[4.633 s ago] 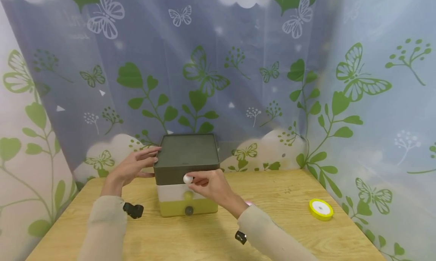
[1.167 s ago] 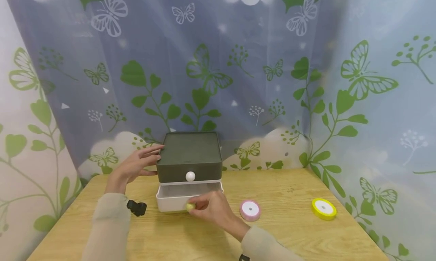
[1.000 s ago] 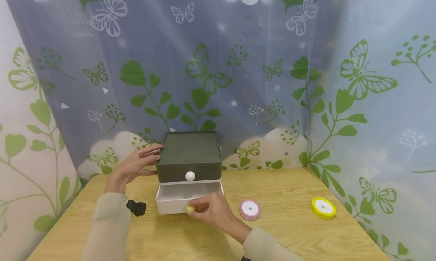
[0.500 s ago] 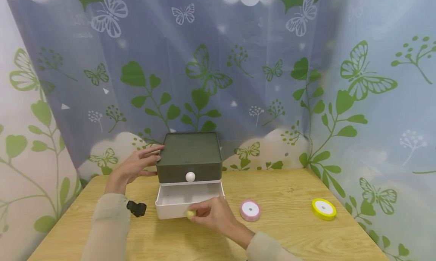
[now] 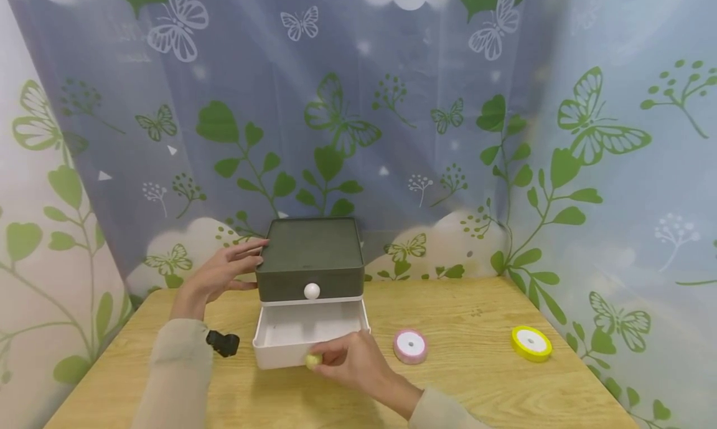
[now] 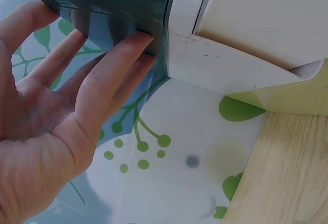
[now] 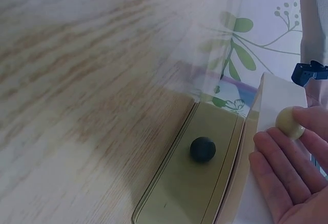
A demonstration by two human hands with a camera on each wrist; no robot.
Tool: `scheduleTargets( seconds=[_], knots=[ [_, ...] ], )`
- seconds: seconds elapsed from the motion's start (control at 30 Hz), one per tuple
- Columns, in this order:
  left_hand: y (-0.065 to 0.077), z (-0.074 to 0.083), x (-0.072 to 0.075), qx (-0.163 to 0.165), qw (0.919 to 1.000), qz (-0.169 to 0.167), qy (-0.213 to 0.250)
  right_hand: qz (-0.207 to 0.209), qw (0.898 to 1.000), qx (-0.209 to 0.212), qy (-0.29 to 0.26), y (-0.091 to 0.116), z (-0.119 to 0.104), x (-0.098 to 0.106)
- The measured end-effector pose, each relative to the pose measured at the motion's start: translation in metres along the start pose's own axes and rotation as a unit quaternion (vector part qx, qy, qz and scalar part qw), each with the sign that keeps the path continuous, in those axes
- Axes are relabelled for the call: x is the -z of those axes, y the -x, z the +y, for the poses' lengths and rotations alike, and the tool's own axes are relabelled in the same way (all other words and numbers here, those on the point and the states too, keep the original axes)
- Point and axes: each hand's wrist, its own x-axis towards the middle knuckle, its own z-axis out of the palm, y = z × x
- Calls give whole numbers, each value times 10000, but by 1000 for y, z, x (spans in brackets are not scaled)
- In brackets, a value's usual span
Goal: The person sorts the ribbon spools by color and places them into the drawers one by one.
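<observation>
A small stacked drawer box stands on the table, with a dark green top drawer [image 5: 291, 286] bearing a white knob [image 5: 312, 291]. Below it the white middle drawer [image 5: 280, 356] is pulled well out, its bare floor showing. My right hand [image 5: 358, 362] pinches that drawer's pale yellow knob [image 7: 290, 123] between thumb and fingers. With fingers spread and fairly straight, my left hand [image 5: 221, 272] touches the left side of the dark top section, also seen in the left wrist view. The yellow bottom drawer [image 7: 205, 183] with its dark knob [image 7: 203, 149] is closed.
A pink-rimmed ribbon spool [image 5: 411, 346] lies to the right of the drawer box. Farther right is a yellow spool [image 5: 531, 344] near the table's right edge. A printed curtain [image 5: 392, 136] hangs behind the wooden table [image 5: 476, 379].
My right hand has gone from the top drawer's white knob to the middle drawer's knob and drawn that drawer toward me. My left hand stays at the box's side.
</observation>
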Motion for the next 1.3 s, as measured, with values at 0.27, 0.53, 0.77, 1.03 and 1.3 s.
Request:
scheduleTargets(
  seconds=[0.27,0.53,0.77,1.03,1.3],
  knots=[
    [0,-1,1,-29,10000,-5,30,-59,9999,137,-77,6,0,0],
    [-2,-1,2,-29,10000,10,51,-45,9997,252,25,11,-3,0],
    [-1,-1,1,-3,10000,28,27,-64,9995,307,3,16,-5,-1],
    [-2,-3,2,35,10000,38,53,-146,9979,604,203,24,-8,0],
    [-1,0,1,41,10000,8,74,-204,9971,678,285,29,-11,1]
  ],
)
